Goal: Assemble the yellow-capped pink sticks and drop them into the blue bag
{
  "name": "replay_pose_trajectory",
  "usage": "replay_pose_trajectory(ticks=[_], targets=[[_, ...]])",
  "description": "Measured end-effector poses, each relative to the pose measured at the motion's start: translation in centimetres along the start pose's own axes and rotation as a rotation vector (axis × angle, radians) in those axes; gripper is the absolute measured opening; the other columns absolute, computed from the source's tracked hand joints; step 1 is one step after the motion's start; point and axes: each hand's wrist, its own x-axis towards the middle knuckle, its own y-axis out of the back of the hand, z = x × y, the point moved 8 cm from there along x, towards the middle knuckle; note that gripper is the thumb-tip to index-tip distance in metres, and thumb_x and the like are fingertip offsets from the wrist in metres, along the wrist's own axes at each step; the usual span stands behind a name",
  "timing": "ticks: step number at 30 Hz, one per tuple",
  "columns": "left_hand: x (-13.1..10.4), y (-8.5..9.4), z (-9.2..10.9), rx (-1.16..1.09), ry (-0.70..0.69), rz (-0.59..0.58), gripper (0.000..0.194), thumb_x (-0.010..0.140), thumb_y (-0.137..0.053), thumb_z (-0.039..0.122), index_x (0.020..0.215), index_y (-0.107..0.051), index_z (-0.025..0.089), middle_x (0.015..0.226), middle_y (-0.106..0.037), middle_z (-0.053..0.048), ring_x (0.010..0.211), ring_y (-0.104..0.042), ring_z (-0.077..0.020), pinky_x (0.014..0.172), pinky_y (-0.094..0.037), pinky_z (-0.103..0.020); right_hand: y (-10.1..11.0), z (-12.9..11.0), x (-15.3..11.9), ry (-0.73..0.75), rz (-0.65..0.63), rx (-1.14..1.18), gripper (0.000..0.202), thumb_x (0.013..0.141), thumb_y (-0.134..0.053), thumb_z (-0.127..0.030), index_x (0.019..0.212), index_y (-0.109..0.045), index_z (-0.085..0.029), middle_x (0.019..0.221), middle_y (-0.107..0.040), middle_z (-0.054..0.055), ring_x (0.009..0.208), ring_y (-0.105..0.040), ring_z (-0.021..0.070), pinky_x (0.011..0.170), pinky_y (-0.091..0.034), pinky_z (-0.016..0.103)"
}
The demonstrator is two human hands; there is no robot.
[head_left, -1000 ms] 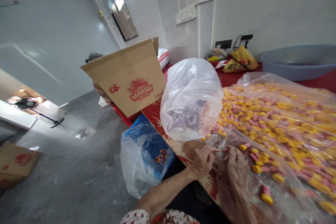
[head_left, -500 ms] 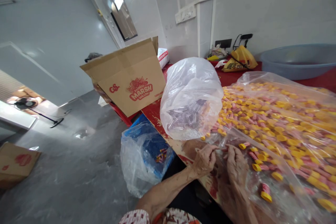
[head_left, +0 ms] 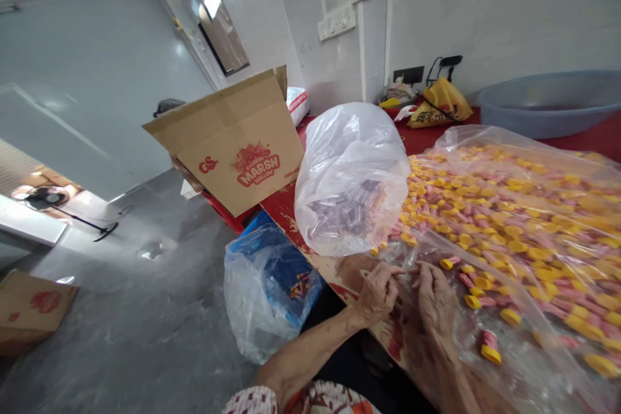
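My left hand (head_left: 379, 292) is closed over the table edge, its thumb and finger pinched together. Close beside it, my right hand (head_left: 435, 297) also has its fingertips drawn together, almost meeting the left ones. Whatever is pinched between them is too small or clear to make out. Just beyond the hands lies a white plastic bag (head_left: 352, 142) with clear tubes (head_left: 344, 210) showing in its mouth. To the right spreads a heap of small pink pieces with yellow caps (head_left: 514, 233), partly under clear plastic sheeting (head_left: 504, 284). One capped piece (head_left: 491, 346) lies apart near my right wrist.
A cardboard box (head_left: 233, 142) printed "Marsh Mallow" stands at the far left of the table (head_left: 320, 262). Below the edge is a plastic-lined blue bin (head_left: 286, 272) holding several capped pieces. A blue basin (head_left: 548, 103) and a yellow bag (head_left: 439, 103) sit at the back.
The view has shifted slightly. Both hands keep nearly the same place and pinched pose; the bag, the box and the capped pieces have not visibly moved.
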Motion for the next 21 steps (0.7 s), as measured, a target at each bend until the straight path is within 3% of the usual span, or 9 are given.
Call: replay_pose_trajectory(ticks=[5, 12, 17, 21], targets=[[-0.3, 0.3, 0.9, -0.036, -0.097, 0.045, 0.041, 0.096, -0.054, 0.013, 0.129, -0.076, 0.023, 0.115, -0.083, -0.013, 0.104, -0.083, -0.0308, 0.094, -0.072, -0.045, -0.1, 0.4, 0.1, 0.03, 0.001, 0.004, 0.079, 0.095, -0.033, -0.094, 0.101, -0.074, -0.027, 0.088, -0.076, 0.011, 0.08, -0.067, 0.0314, 0.079, -0.055, 0.043], [-0.1, -0.7, 1.4, 0.012, -0.142, -0.027, 0.046, 0.099, -0.054, 0.016, 0.139, -0.075, 0.022, 0.118, -0.083, -0.013, 0.105, -0.081, -0.029, 0.099, -0.072, -0.045, -0.4, 1.3, 0.4, 0.042, 0.02, 0.027, 0.075, 0.095, -0.035, -0.088, 0.105, -0.075, -0.026, 0.09, -0.075, 0.013, 0.086, -0.071, 0.0346, 0.083, -0.058, 0.046], [1.4, 0.8, 1.6, -0.039, -0.012, 0.046, 0.042, 0.101, -0.058, 0.022, 0.138, -0.076, 0.027, 0.103, -0.084, -0.009, 0.089, -0.081, -0.0272, 0.088, -0.073, -0.042, -0.3, 0.5, 0.2, 0.124, 0.06, 0.119, 0.067, 0.101, -0.045, -0.086, 0.1, -0.075, -0.026, 0.087, -0.077, 0.013, 0.077, -0.068, 0.033, 0.077, -0.056, 0.047], [1.6, 1.0, 0.7, -0.102, 0.13, 0.025, 0.037, 0.112, -0.053, 0.031, 0.142, -0.073, 0.023, 0.117, -0.084, -0.01, 0.102, -0.082, -0.0246, 0.1, -0.072, -0.042, -0.6, -0.1, 0.0, 0.189, 0.088, 0.147, 0.057, 0.11, -0.045, -0.076, 0.102, -0.073, -0.027, 0.096, -0.079, 0.009, 0.084, -0.07, 0.0275, 0.081, -0.057, 0.041]])
